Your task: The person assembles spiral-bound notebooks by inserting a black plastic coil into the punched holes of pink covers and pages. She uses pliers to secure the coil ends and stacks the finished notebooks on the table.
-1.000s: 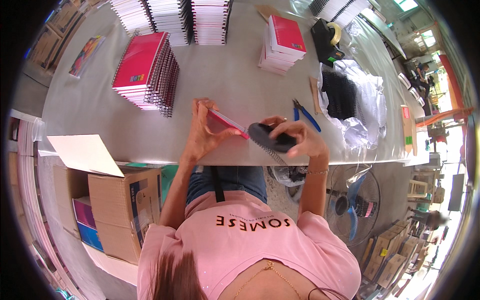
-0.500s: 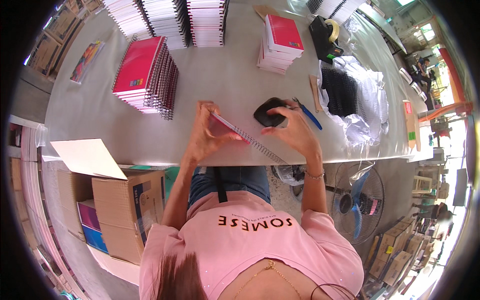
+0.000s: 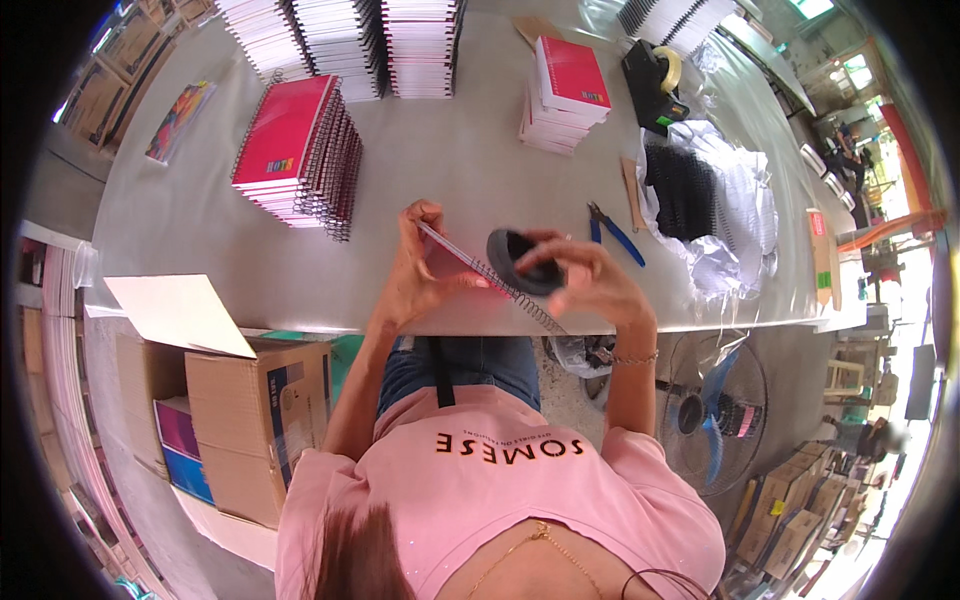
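Note:
My left hand (image 3: 415,275) grips a thin notebook (image 3: 450,243) edge-up, fingers around one end and thumb along its lower side. A metal spiral coil (image 3: 535,312) runs along the notebook's edge, and its loose end sticks out toward the table's front edge. In my right hand (image 3: 600,288) is a black, rounded, cup-like piece (image 3: 508,250), tilted close over the coil; whether it touches the coil I cannot tell. My right fingers are slightly blurred. Blue-handled cutting pliers (image 3: 622,240) lie on the table to the right.
Coil-bound red notebooks (image 3: 285,125) are stacked at left, unbound red ones (image 3: 572,75) farther right. Tall notebook stacks (image 3: 420,50) stand behind. A tape dispenser (image 3: 645,90) and black coils (image 3: 682,190) in wrapping sit at right. Below the table are a cardboard box (image 3: 225,430) and a fan (image 3: 710,410).
My right hand has lifted the black piece from beside the pliers and brought it left and nearer me, against or just over the coil. My left hand keeps hold of the notebook.

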